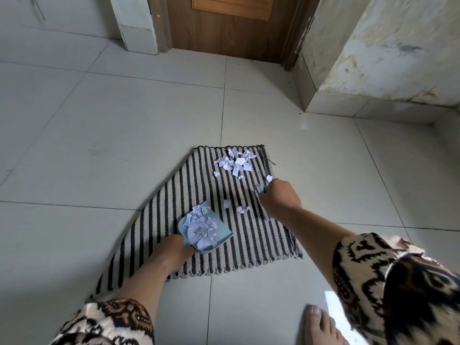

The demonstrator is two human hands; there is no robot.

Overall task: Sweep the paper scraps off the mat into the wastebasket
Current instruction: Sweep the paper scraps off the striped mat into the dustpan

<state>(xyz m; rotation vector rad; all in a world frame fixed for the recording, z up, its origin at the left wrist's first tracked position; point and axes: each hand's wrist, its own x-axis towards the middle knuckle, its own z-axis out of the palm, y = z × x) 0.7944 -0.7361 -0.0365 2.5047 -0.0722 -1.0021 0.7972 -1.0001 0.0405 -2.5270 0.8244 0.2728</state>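
A black-and-cream striped mat (159, 220) lies on the tiled floor. A pile of white paper scraps (236, 161) sits near its far right corner, and a few loose scraps (240, 207) lie mid-mat. My left hand (171, 252) grips the handle of a light blue dustpan (224, 227), which rests on the mat holding several scraps. My right hand (278, 197) is closed on a small light blue brush (261, 192), mostly hidden by the hand, at the mat's right edge. No wastebasket is in view.
Pale floor tiles (99, 145) surround the mat. A wooden door (231, 26) stands at the back, with a marble-clad wall corner (373, 70) to its right. My bare foot (321, 327) is on the floor at the lower right.
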